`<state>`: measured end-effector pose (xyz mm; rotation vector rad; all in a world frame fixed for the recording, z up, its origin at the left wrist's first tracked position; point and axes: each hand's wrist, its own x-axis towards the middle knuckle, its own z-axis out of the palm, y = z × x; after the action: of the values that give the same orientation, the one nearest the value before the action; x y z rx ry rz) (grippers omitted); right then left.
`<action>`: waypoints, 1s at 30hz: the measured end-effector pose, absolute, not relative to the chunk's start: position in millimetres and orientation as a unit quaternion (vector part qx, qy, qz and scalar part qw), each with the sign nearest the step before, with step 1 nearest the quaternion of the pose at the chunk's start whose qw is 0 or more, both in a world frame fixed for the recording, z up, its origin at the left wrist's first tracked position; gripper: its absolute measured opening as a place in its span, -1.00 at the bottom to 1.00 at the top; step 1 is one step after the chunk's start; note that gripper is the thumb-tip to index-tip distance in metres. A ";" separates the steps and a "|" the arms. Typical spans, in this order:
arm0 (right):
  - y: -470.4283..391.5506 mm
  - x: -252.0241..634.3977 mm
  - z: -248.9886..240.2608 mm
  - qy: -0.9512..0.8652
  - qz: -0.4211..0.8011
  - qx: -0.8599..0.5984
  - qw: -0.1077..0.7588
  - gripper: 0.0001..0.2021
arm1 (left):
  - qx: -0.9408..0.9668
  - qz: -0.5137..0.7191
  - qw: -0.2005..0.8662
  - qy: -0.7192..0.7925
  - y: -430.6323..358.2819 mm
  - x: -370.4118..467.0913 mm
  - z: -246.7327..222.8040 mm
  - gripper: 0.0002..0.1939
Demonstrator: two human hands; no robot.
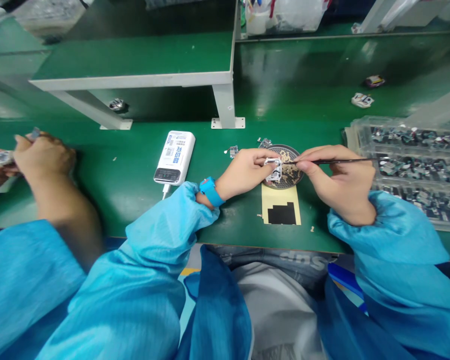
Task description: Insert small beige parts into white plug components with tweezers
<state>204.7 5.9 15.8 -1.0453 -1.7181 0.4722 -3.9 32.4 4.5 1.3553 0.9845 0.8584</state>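
Observation:
My left hand (243, 172) pinches a small white plastic frame part (273, 170) over the left side of a round dark dish (284, 186). Small beige pieces (290, 172) lie in that dish. Closed around a thin dark stick-like tool (337, 161), my right hand (339, 182) is at the dish's right, and the tool's tip meets or nearly meets the white part. Below the dish is a pale yellow sheet (281, 196) with a black patch (282, 214). Small metal parts (233, 151) lie just behind my left hand.
A white power bank (175, 157) with a cable lies left of my hands. Clear compartment trays (420, 155) of small parts stand at the right. A raised green shelf (135, 55) has legs on the table. At the left, a co-worker's hands (47, 157) hold something.

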 end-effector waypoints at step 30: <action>3.9 204.2 21.1 -0.724 0.171 -0.447 0.498 -0.92 | 0.601 0.377 0.568 0.418 33.0 -4.8 1.8 -0.75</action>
<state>204.2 3.9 21.1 -1.0810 -1.7514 0.4144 -4.8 33.0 1.8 1.4110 0.9824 0.8854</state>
